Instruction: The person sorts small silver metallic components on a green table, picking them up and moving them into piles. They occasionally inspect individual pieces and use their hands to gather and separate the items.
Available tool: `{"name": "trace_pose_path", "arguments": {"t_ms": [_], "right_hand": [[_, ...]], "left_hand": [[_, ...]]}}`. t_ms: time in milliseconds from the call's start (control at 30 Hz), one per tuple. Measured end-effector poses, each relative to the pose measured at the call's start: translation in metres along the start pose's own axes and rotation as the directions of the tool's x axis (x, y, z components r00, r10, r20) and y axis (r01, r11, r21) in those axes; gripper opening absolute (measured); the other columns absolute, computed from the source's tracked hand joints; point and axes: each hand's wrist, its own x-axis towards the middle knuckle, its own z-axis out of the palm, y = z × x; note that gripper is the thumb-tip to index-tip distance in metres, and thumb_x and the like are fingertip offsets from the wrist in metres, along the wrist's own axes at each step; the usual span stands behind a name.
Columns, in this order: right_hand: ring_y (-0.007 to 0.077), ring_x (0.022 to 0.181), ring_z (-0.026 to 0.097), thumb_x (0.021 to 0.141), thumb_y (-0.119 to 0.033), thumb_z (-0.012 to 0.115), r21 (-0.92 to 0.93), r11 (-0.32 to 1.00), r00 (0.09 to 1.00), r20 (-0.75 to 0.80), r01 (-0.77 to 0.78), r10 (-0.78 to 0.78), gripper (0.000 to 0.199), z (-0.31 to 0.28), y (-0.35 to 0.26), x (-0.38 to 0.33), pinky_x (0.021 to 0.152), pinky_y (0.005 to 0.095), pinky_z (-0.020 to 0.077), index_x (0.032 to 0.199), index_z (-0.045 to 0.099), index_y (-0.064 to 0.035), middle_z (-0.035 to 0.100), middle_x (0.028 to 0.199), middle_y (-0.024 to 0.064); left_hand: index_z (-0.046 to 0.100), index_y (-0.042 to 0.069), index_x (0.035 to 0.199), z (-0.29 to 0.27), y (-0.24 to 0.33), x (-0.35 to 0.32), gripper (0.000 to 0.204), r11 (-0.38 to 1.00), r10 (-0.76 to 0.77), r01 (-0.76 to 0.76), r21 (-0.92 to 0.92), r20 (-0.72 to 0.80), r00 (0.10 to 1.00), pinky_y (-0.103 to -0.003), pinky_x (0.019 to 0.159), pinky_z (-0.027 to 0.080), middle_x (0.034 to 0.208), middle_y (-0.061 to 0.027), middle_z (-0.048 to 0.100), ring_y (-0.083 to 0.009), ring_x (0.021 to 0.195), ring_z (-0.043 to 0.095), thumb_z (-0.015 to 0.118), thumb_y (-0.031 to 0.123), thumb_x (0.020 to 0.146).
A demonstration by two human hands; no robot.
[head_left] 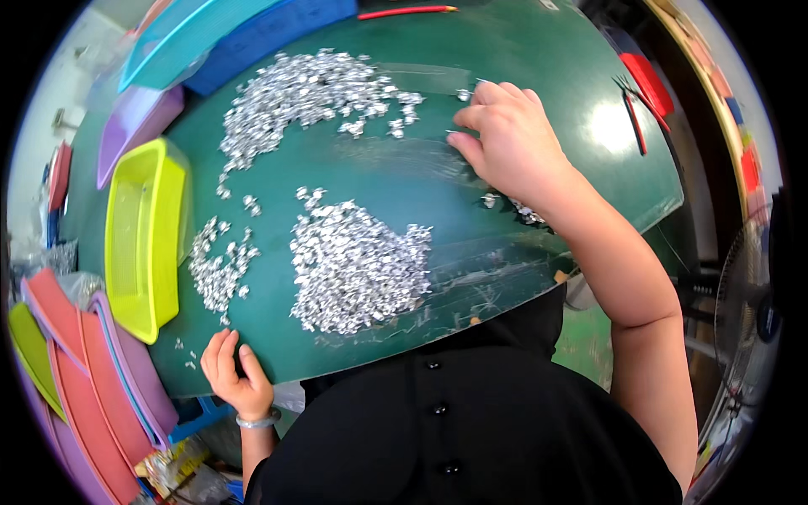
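My right hand [509, 135] reaches over the far right part of the green tabletop [505, 50]. Its fingers are bent, with thumb and forefinger apart and nothing visible between them. One small silvery metal piece [463, 94] lies right by its fingertips. Below the wrist, a little cluster of such pieces [526, 212] is partly covered by my forearm. My left hand [236, 374] rests at the table's near left edge, loosely curled with the thumb apart; I see nothing in it. Just beyond it lies a small heap of metal pieces [220, 269], and a larger heap [358, 269] is to its right.
Another wide heap of metal pieces [307, 97] spreads at the back. Along the left stand a yellow-green basket [172, 244], a purple bin [139, 126] and blue bins [269, 38]. A red pencil [404, 12] lies far back; red-handled pliers [635, 122] lie at right beside a red object [646, 84].
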Motion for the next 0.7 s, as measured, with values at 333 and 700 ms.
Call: {"name": "trace_pose_path", "arguments": {"t_ms": [333, 700], "right_hand": [[0.0261, 0.084, 0.061, 0.079, -0.008, 0.065, 0.092, 0.994, 0.998, 0.036, -0.056, 0.053, 0.007, 0.007, -0.012, 0.017, 0.072, 0.0366, 0.0462, 0.079, 0.063, -0.002, 0.064, 0.083, 0.0077], [0.008, 0.074, 0.06, 0.09, -0.009, 0.061, 0.883, -0.068, 0.845, 0.42, -0.465, -0.332, 0.012, -0.037, -0.181, -0.05, 0.069, 0.0236, 0.0506, 0.097, 0.065, -0.0003, 0.065, 0.082, 0.0027]], "left_hand": [[0.066, 0.003, 0.093, -0.003, 0.003, 0.002, 0.019, 0.996, -0.042, 0.033, -0.082, -0.118, 0.992, -0.038, 0.083, 0.047, 0.099, -0.0131, 0.065, -0.0304, 0.089, 0.06, 0.065, 0.003, 0.074], [0.063, -0.002, 0.1, -0.047, 0.074, 0.009, 0.012, 0.481, -0.093, 0.266, -0.835, 0.253, 0.963, -0.023, 0.074, 0.045, 0.093, -0.0037, 0.061, -0.0081, 0.084, 0.056, 0.06, 0.002, 0.089]]}}
